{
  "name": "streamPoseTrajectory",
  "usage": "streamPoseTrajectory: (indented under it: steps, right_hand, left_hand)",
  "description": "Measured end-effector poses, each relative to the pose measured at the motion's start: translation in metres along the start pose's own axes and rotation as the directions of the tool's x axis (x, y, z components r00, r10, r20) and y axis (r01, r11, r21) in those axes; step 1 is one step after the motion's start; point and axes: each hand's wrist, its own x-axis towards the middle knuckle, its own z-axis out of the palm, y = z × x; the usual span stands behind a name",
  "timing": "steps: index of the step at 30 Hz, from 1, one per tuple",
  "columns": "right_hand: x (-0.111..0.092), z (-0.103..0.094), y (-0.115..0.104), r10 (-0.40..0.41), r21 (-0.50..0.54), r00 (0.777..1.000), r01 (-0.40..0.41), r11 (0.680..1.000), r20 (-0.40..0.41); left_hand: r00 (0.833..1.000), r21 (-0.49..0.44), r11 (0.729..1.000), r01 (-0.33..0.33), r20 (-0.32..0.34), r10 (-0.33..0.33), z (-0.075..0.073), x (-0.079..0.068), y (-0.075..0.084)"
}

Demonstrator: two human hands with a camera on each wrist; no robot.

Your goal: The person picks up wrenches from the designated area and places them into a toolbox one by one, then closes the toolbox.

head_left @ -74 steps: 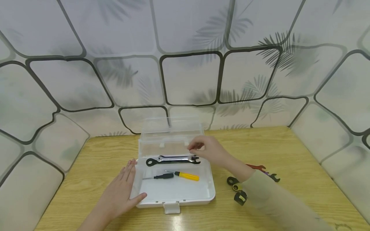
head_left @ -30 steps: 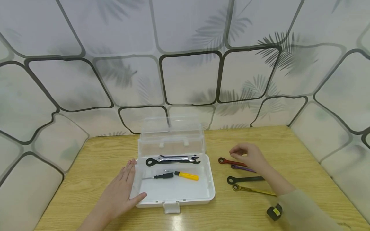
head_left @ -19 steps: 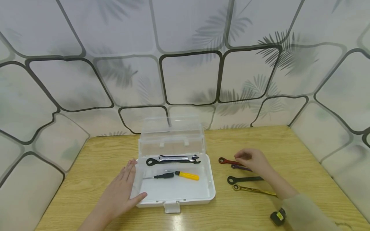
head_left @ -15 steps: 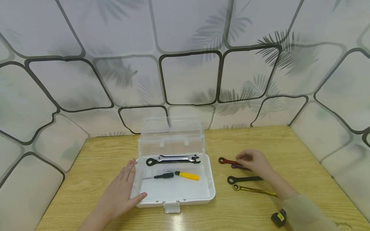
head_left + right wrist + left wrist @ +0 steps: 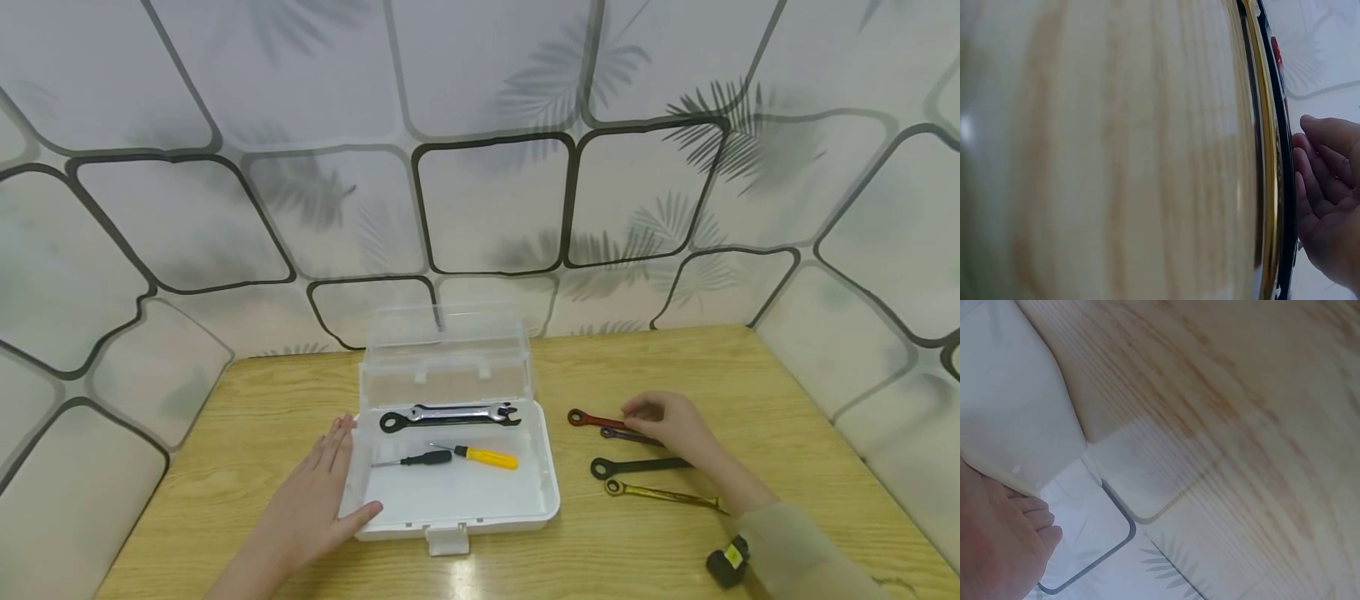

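Note:
My left hand lies with fingers extended against the left side of a white plastic toolbox; the left wrist view shows its fingertips at the box wall. My right hand has its fingers bent at the shaft of a red ratchet wrench, which lies on the table. Its fingertips seem to touch the shaft; whether they pinch it is unclear. Under that hand runs a smaller purple wrench, its far end hidden. A black wrench and a gold wrench lie nearer me.
Inside the box lie silver and black wrenches, a black screwdriver and a yellow-handled screwdriver. Its clear lid stands raised towards the patterned wall. A small black block is beside the right sleeve.
My right hand has gone from above the box to the red wrench on the right, lowered to it, then shifted slightly rightward. The left hand and the wrenches stay put.

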Motion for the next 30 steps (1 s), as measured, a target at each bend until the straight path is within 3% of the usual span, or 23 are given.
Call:
streamPoseTrajectory:
  steps: [13, 30]
  right_hand:
    - [0.0024, 0.0019, 0.0063, -0.012, 0.007, 0.998, 0.011, 1.000, 0.054]
    - [0.0066, 0.0003, -0.0016, -0.041, -0.070, 0.995, 0.047, 0.996, 0.087]
  left_hand:
    - [1.000, 0.010, 1.000, 0.016, 0.019, -0.016, 0.0010, 0.0001, -0.0003]
    - [1.000, -0.010, 1.000, 0.008, 0.001, -0.007, 0.0003, 0.0002, 0.0016]
